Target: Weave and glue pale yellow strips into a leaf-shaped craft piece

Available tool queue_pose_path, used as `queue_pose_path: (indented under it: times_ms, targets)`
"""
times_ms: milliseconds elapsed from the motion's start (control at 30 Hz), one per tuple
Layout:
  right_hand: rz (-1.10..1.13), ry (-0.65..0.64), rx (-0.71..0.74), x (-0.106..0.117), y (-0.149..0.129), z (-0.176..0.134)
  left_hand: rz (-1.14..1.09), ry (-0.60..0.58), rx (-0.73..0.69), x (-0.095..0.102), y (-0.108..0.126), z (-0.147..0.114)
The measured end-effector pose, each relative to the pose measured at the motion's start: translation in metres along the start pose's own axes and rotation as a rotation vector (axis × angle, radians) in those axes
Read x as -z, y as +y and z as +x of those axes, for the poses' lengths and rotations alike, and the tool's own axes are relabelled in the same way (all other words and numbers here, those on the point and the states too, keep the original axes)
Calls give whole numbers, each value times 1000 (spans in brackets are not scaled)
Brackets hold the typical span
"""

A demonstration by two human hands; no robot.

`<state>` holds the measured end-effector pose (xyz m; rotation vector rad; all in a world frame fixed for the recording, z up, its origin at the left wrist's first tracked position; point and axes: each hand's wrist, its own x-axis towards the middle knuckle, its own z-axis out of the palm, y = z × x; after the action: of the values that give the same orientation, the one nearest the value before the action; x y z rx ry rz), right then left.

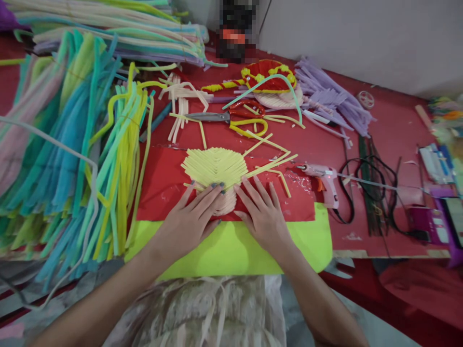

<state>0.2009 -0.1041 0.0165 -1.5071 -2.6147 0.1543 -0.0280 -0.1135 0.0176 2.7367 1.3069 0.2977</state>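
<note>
A fan-shaped piece made of pale yellow pipe cleaners [213, 166] lies on a red sheet [159, 193]. A paler, cream-coloured piece [227, 203] shows below its lower edge, partly covered by my fingers. My left hand [198, 212] lies flat with fingers stretched, their tips touching the yellow piece's lower left edge. From the right, my right hand [262, 212] rests with fingers spread, fingertips beside the piece's lower right edge and the loose yellow stems [271, 166]. Both hands are open. Scissors [213, 117] with red and yellow handles lie just beyond.
Bundles of coloured pipe cleaners [65, 144] fill the left side. A pink glue gun [323, 180] lies to the right with its black cable. Purple pipe cleaners [329, 96] and a red-and-yellow craft piece [267, 77] lie at the back. A lime-green mat [231, 250] lies under the red sheet.
</note>
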Motion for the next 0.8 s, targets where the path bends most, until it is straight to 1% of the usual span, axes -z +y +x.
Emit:
queue_pose_path:
  times_ms: [300, 500, 800]
  targets:
    - [8, -15, -1, 0, -1, 0, -32, -8, -67, -2, -8, -1]
    - [3, -12, 0, 0, 0, -1, -81, -44, -83, -1, -13, -1]
    - [2, -2, 2, -1, 0, 0, -65, -48, -108, 1, -15, 0]
